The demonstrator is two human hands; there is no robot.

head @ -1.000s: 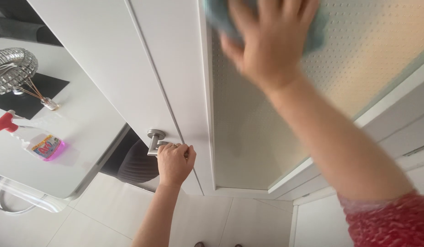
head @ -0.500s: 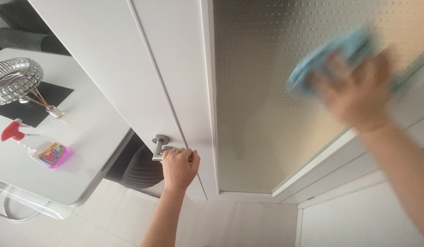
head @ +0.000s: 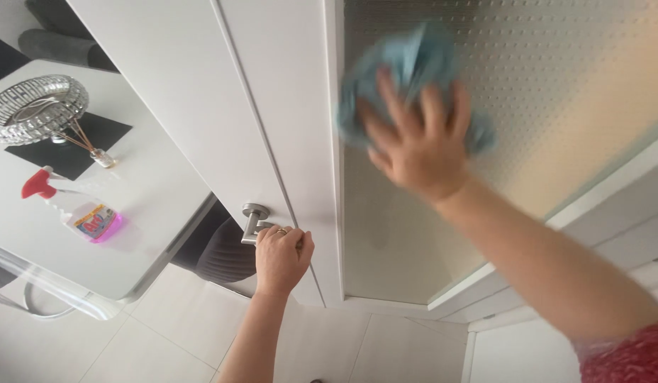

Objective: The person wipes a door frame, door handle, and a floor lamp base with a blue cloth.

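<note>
Right hand (head: 414,145), fingers spread, presses cloth (head: 407,71) back at glass (head: 556,106) left edge; left hand (head: 281,259) grips door handle (head: 254,221).

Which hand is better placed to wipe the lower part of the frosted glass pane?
Right. The right hand is flat on the frosted glass pane, pressing the blue cloth against it. The left hand grips the door's metal handle and holds no cloth.
</note>
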